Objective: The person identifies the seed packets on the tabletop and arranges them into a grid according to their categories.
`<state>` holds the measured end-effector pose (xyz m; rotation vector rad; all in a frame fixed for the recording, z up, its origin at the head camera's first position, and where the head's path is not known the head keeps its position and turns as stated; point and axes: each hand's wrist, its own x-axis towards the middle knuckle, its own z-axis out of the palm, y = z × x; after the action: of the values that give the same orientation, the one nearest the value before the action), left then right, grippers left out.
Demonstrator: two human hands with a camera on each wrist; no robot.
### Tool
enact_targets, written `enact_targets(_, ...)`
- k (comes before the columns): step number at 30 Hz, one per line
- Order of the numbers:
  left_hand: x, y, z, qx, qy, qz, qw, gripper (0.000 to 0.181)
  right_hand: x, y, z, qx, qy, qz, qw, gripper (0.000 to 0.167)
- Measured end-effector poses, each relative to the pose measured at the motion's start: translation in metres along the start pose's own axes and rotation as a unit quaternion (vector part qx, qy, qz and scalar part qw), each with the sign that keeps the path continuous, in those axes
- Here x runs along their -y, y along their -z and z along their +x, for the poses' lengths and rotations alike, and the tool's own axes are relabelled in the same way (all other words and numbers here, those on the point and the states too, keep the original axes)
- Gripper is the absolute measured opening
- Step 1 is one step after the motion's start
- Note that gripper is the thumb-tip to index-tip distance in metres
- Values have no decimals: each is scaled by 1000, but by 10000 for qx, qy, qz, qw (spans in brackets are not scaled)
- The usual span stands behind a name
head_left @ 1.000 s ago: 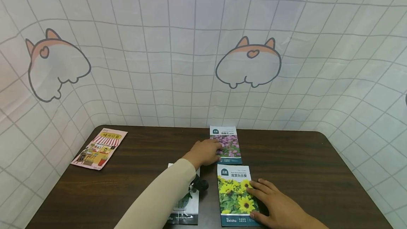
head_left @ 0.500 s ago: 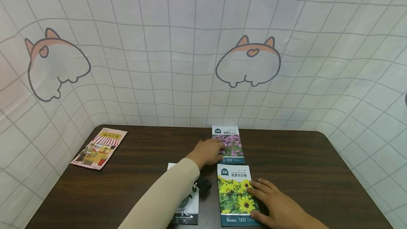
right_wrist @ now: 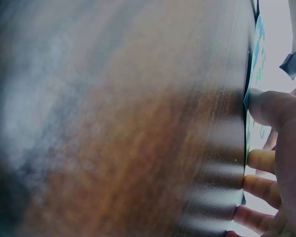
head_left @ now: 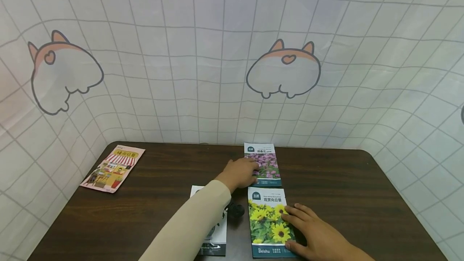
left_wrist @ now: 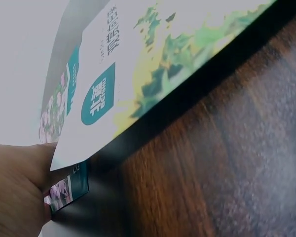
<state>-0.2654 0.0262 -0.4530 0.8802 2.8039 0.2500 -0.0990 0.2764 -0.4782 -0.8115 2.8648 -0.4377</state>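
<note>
In the head view my left hand [head_left: 239, 173] rests its fingers on the left side of a seed packet with purple flowers [head_left: 269, 165] near the table's back edge. My right hand [head_left: 313, 233] lies with spread fingers on the right side of a seed packet with yellow sunflowers [head_left: 268, 222], just in front of the purple one. Under my left forearm a white-and-black packet [head_left: 218, 233] is partly hidden. The left wrist view shows the sunflower packet [left_wrist: 138, 64] close up, the left hand [left_wrist: 17, 185] beyond it. In the right wrist view my right hand's thumb and fingers [right_wrist: 261, 160] touch the packet's edge.
A pink packet [head_left: 113, 168] with a striped awning picture lies at the table's far left. The dark wooden table [head_left: 348, 188] ends at a white gridded cloth [head_left: 203, 71] behind it. A small black device [head_left: 236, 211] sits at my left wrist.
The purple-flower packet has slid slightly to the right, with my left hand moving along with it. My right hand and the sunflower packet have stayed in place.
</note>
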Motion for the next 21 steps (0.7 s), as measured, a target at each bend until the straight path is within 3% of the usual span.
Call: enact_targets(21,2,0,2,46,-74,-102,9999,52,0,0,0,3,-6,42,10000,71)
